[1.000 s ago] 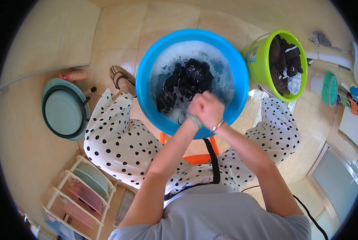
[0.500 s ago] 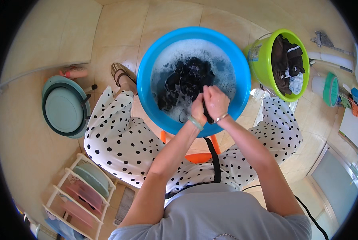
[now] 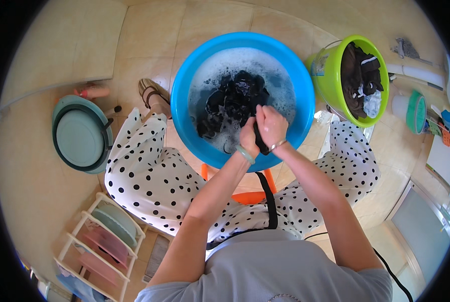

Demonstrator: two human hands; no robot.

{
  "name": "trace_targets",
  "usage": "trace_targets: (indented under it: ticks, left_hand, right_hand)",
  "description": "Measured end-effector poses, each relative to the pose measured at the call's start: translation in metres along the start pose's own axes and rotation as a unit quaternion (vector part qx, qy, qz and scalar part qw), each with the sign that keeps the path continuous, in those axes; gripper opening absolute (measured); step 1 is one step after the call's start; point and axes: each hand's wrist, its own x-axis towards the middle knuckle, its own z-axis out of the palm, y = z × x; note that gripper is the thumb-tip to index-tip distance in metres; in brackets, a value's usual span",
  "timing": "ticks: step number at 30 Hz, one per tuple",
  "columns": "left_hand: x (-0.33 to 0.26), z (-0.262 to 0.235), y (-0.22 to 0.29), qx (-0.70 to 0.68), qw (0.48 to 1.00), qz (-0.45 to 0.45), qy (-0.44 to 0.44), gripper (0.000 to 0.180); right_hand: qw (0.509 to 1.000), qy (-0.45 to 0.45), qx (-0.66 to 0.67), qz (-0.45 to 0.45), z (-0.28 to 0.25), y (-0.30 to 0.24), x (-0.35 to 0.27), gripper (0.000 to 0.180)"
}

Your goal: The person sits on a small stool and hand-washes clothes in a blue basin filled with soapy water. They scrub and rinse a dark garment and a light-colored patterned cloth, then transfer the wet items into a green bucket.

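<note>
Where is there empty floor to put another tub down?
Bare tile lies behind the blue basin, toward the far wall, and left of the teal basins. It is crowded right of the green bucket and around the rack.

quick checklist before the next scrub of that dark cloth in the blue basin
1. Left hand grips dark garment: ok.
2. Right hand closed on the same cloth: ok.
3. Both hands over the blue basin, so drips fall inside: ok.
4. Suds and water present in basin: ok.
5. Green bucket of clothes stands apart from basin rim: ok.
6. Floor by basin dry: cannot tell.
</note>
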Motion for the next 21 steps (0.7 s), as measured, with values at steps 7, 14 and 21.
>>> trace_targets:
  ticks: [7, 14, 21]
  left_hand:
    - [-0.003, 0.001, 0.018, -0.032, 0.999, -0.023, -0.018, 0.027]
    - [-0.017, 0.031, -0.016, 0.507, 0.827, 0.244, 0.004, 0.026]
    - [-0.015, 0.006, -0.048, 0.473, 0.791, 0.380, -0.076, 0.026]
  right_hand:
    - [0.990, -0.016, -0.035, -0.132, 0.007, -0.013, -0.018, 0.019]
    - [0.927, -0.195, 0.235, 0.216, 0.002, 0.101, 0.048, 0.062]
    - [0.985, -0.140, 0.044, 0.089, 0.006, 0.095, 0.057, 0.021]
